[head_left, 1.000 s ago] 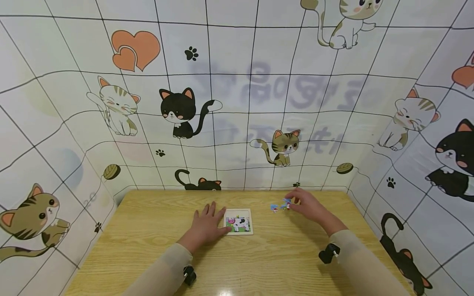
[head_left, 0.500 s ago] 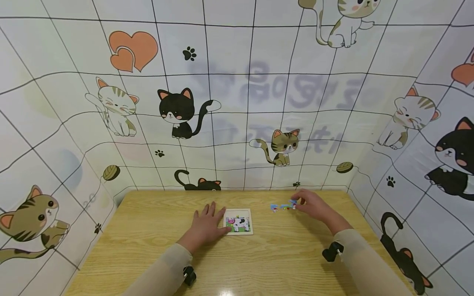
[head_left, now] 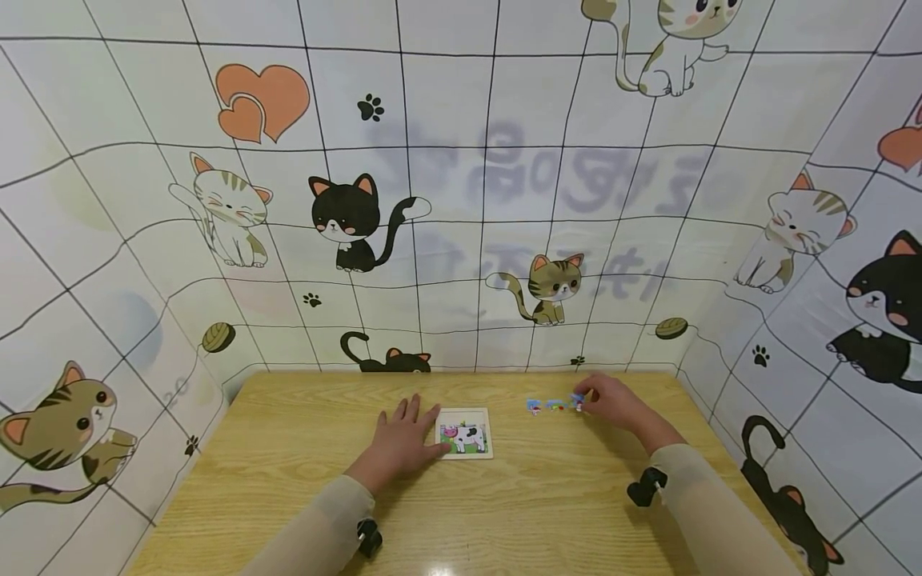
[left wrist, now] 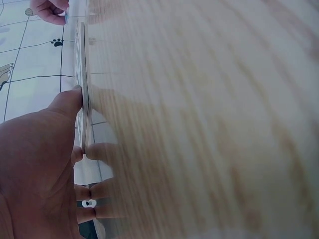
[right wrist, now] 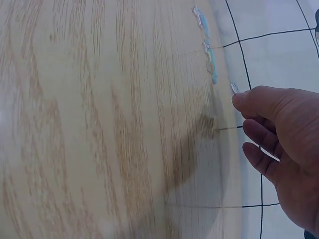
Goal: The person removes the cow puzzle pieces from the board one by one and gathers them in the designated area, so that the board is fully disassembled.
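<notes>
A small jigsaw board [head_left: 464, 412] in a pale frame lies mid-table, showing a cow picture with a bare strip along its top. My left hand [head_left: 403, 442] rests on the table at its left, fingers spread, and the thumb touches the frame edge [left wrist: 84, 64]. To the right, my right hand [head_left: 611, 402] pinches a blue jigsaw piece [head_left: 578, 401] between thumb and finger. In the right wrist view this piece [right wrist: 234, 88] shows only a sliver beyond the thumb. Two more jigsaw pieces, one on the left [head_left: 533, 406] and a middle one [head_left: 555, 405], lie beside it on the table.
The wooden table [head_left: 461, 512] reaches back to a cat-printed cloth wall [head_left: 446, 184]. More cloth stands at the left and right sides. Small black devices are worn at the left wrist [head_left: 369, 538] and the right wrist [head_left: 647, 487].
My right hand has moved to the right with the pinched jigsaw piece, away from the middle piece, which now shows apart from it. The left hand and the board have stayed put.
</notes>
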`<move>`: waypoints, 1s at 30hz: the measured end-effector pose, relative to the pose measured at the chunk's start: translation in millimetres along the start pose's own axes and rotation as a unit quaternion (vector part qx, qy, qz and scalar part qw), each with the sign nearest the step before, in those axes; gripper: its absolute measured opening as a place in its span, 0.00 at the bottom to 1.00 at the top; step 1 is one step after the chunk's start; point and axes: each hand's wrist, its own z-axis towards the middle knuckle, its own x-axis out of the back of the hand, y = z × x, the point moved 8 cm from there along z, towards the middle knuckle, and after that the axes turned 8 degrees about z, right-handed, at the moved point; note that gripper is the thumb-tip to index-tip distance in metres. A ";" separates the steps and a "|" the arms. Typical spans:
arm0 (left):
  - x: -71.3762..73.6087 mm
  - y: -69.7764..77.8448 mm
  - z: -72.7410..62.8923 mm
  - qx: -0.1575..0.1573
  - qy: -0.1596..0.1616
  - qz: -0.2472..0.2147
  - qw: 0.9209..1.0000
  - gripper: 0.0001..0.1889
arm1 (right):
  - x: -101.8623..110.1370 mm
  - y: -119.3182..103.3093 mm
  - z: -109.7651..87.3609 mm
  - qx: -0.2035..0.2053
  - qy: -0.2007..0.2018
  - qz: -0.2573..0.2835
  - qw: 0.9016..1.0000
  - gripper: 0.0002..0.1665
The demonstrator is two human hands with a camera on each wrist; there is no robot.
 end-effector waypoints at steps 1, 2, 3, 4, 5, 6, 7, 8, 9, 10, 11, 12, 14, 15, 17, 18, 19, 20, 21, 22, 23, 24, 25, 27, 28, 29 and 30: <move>-0.2 0.0 -0.2 0.000 0.000 0.001 1.000 0.47 | -0.5 2.0 0.4 -0.001 -0.001 0.002 1.000 0.13; -0.2 0.1 -0.3 0.000 0.000 0.000 1.000 0.47 | -0.7 3.4 0.5 0.002 -0.002 0.002 1.000 0.13; -0.2 0.2 -0.5 0.000 0.000 0.000 1.000 0.47 | -1.0 4.5 0.5 0.005 -0.002 0.002 1.000 0.13; -0.2 0.3 -0.6 -0.001 0.000 0.001 1.000 0.47 | -1.2 5.5 0.5 0.005 -0.002 0.004 1.000 0.13; -0.2 0.3 -0.6 -0.001 0.001 0.000 1.000 0.47 | -1.4 6.5 0.5 0.004 -0.001 0.006 1.000 0.13; -0.5 0.3 -0.5 -0.001 0.000 0.001 1.000 0.47 | -1.6 7.2 0.6 0.006 -0.002 0.008 1.000 0.13; -0.8 0.3 -0.4 -0.001 0.000 0.000 1.000 0.47 | -1.8 7.8 0.7 0.004 -0.001 0.010 1.000 0.13; -1.1 0.2 -0.2 -0.002 0.000 -0.001 1.000 0.47 | -1.9 8.3 0.6 0.003 -0.001 0.011 1.000 0.13; -1.4 0.2 0.0 -0.002 0.000 -0.001 1.000 0.47 | -2.4 9.1 0.9 -0.001 0.000 0.013 1.000 0.13; -1.6 0.1 -0.2 -0.001 -0.001 -0.002 1.000 0.47 | -2.8 9.6 1.2 -0.003 0.000 0.014 1.000 0.14; -1.7 0.0 -0.3 -0.001 -0.001 -0.003 1.000 0.47 | -3.4 10.0 1.4 -0.003 -0.002 0.016 1.000 0.14; -1.8 0.0 -0.3 0.000 -0.002 -0.002 1.000 0.47 | -4.0 10.1 1.5 0.000 -0.004 0.016 1.000 0.14; -1.4 0.1 -0.5 0.001 -0.001 -0.003 1.000 0.47 | -5.4 11.2 1.8 -0.004 -0.006 0.014 1.000 0.15; -1.2 0.2 -0.5 0.001 -0.001 -0.003 1.000 0.47 | -6.2 11.1 1.8 -0.003 -0.009 0.010 1.000 0.15; -1.3 0.2 -0.2 0.002 -0.001 -0.002 1.000 0.47 | -7.8 12.0 2.2 -0.003 -0.013 0.000 1.000 0.15; -1.6 0.2 0.1 0.002 -0.001 -0.002 1.000 0.47 | -8.3 12.2 2.4 -0.004 -0.014 -0.007 1.000 0.15; -1.9 0.1 0.4 0.002 -0.001 -0.002 1.000 0.47 | -8.8 12.5 2.6 -0.005 -0.015 -0.012 1.000 0.14; -2.4 0.0 0.6 0.003 -0.001 -0.002 1.000 0.47 | -9.1 12.5 2.7 -0.006 -0.015 -0.016 1.000 0.14; -2.6 -0.1 0.8 0.003 -0.001 -0.002 1.000 0.47 | -9.3 12.7 3.0 -0.007 -0.015 -0.018 1.000 0.14; -2.7 -0.2 0.9 0.003 -0.001 -0.002 1.000 0.47 | -9.3 13.0 3.1 -0.009 -0.015 -0.019 1.000 0.14; -2.5 -0.2 0.8 0.003 -0.001 -0.003 1.000 0.47 | -9.2 13.0 3.2 -0.010 -0.015 -0.019 1.000 0.14; -2.4 -0.4 0.8 0.003 0.000 -0.003 1.000 0.47 | -9.2 12.9 3.2 -0.012 -0.015 -0.018 1.000 0.14; -2.1 -0.6 0.7 0.003 0.001 -0.003 1.000 0.47 | -9.0 12.7 3.2 -0.013 -0.015 -0.017 1.000 0.14; -2.1 -1.1 0.7 0.002 0.002 0.000 1.000 0.47 | -9.1 12.3 3.2 -0.012 -0.017 -0.016 1.000 0.14; -2.4 -1.5 0.8 0.001 0.003 0.002 1.000 0.47 | -9.1 11.9 3.1 -0.010 -0.017 -0.017 1.000 0.15; -2.8 -2.0 1.1 0.000 0.003 0.003 1.000 0.47 | -9.1 11.8 3.1 -0.009 -0.017 -0.017 1.000 0.15; -3.5 -2.4 1.4 0.000 0.003 0.005 1.000 0.47 | -9.3 11.8 3.2 -0.007 -0.017 -0.017 1.000 0.15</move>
